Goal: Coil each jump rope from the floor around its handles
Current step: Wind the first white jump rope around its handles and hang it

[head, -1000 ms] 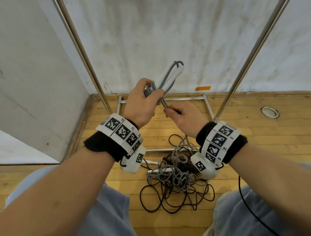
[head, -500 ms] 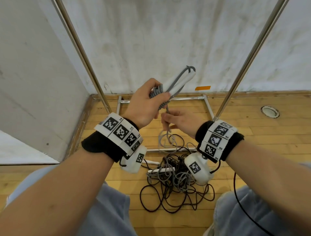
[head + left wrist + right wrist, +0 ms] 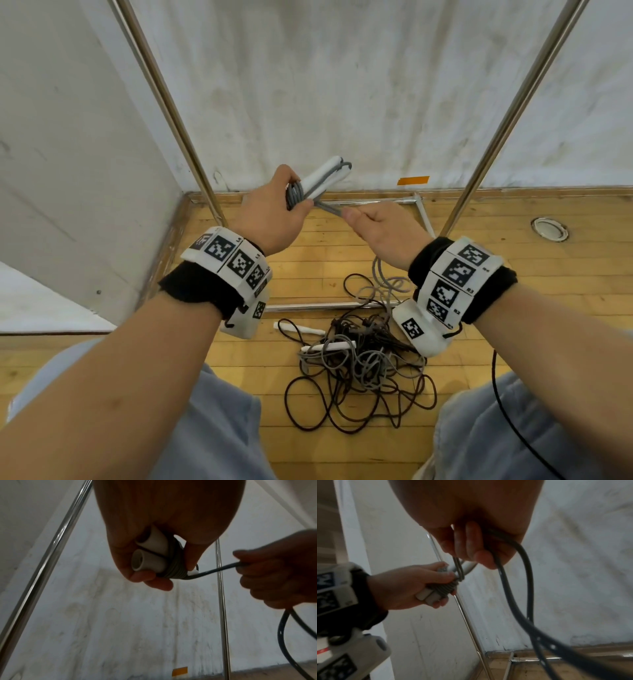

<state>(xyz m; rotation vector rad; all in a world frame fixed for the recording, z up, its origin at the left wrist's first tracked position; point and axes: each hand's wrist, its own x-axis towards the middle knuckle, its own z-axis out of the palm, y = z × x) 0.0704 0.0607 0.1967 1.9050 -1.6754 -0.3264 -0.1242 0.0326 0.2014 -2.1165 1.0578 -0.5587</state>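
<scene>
At ten o'clock from the right hand [image 3: 383,229], clamped on taut grey rope [image 3: 330,208], the left hand [image 3: 270,216] gripped paired white plastic handles [image 3: 322,176], axis toward one o'clock.

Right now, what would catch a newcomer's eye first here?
The left hand grips two white handles wound with grey rope, raised before the wall. The right hand pulls that rope taut beside it. On the wood floor below lies a tangle of ropes.
</scene>
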